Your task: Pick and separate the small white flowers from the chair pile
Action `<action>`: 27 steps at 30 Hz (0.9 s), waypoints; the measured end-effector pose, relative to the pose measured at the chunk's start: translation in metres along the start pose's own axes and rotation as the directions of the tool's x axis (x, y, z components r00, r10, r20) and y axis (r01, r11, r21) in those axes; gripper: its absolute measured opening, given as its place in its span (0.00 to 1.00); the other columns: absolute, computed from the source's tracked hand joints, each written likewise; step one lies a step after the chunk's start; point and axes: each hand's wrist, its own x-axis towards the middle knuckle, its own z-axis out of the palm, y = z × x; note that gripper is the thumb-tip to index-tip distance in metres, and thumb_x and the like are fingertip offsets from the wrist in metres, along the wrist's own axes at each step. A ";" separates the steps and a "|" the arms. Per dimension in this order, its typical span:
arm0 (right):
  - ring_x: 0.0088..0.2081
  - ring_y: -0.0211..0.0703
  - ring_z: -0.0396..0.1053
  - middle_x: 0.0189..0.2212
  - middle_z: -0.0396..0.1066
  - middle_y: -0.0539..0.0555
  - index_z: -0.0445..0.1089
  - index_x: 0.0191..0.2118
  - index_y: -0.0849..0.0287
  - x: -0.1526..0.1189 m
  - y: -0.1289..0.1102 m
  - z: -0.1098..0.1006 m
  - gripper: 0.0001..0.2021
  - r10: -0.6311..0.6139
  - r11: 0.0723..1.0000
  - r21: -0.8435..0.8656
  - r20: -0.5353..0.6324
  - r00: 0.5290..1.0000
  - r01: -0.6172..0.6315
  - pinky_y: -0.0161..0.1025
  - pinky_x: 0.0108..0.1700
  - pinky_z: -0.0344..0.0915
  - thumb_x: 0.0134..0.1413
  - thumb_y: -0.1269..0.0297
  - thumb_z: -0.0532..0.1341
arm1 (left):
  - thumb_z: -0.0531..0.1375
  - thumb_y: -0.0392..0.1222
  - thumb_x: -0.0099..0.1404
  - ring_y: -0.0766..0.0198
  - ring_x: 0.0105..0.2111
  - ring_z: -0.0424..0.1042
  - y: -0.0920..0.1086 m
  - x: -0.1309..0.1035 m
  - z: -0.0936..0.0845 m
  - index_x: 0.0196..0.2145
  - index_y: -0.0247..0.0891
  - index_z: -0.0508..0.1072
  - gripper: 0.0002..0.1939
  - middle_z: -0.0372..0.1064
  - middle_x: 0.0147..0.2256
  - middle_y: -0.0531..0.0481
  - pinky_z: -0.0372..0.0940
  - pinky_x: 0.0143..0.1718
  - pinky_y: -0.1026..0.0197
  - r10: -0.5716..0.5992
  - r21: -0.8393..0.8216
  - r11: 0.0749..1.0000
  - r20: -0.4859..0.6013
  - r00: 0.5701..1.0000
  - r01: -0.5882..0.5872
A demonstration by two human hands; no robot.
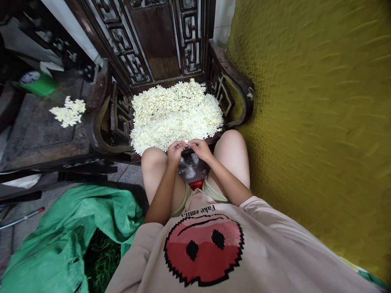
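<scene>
Small white piece (186, 143), count one, between the fingertips of left hand (175, 153) and right hand (200, 149). Too small to tell which way it points or how its long axis runs. Two hands in view, both thumb-and-finger pinches closed on the piece, tips close together, neither spread. Two bare knees, one just outside each hand.

Directly ahead of both hands: one heap of white flowers (177, 116), too many to count, single blooms facing mixed ways. Long axis of heap roughly left to right, on seat of one dark wooden chair (157, 44). Two curved armrests, one well left of left hand, one to the right of right hand; carved back beyond heap.

Farther left of left hand: one side table (42, 126) with one small flower cluster (69, 111), bloom count unclear, and one green container (39, 83) beyond cluster. Behind and left of left hand: one green sack (76, 207), open, dark green strands (104, 256) inside. Right of right hand: one yellow textured surface (314, 122).
</scene>
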 end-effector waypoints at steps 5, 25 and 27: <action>0.25 0.37 0.60 0.21 0.68 0.50 0.74 0.27 0.61 0.000 0.000 0.000 0.15 0.009 1.000 -0.014 0.003 1.000 -0.009 0.35 0.30 0.55 0.49 0.53 0.60 | 0.67 0.44 0.42 0.64 0.28 0.69 0.000 0.000 0.000 0.23 0.36 0.74 0.10 0.72 0.24 0.51 0.64 0.36 0.60 -0.027 -0.014 1.000 -0.006 1.000 0.027; 0.21 0.34 0.52 0.16 0.53 0.45 0.71 0.26 0.61 -0.004 -0.001 -0.003 0.11 -0.072 0.970 -0.235 -0.030 0.997 0.063 0.33 0.27 0.49 0.51 0.60 0.57 | 0.62 0.44 0.54 0.66 0.26 0.64 -0.002 -0.001 -0.003 0.28 0.37 0.71 0.08 0.69 0.27 0.50 0.59 0.29 0.63 0.187 0.296 0.929 0.146 0.971 -0.223; 0.22 0.34 0.52 0.16 0.54 0.45 0.70 0.26 0.61 -0.004 -0.002 -0.002 0.10 -0.062 0.965 -0.258 -0.027 0.998 0.053 0.33 0.27 0.49 0.50 0.62 0.57 | 0.60 0.43 0.56 0.65 0.28 0.65 -0.005 -0.001 -0.004 0.28 0.38 0.69 0.07 0.68 0.28 0.50 0.59 0.32 0.62 0.224 0.330 0.908 0.136 0.965 -0.257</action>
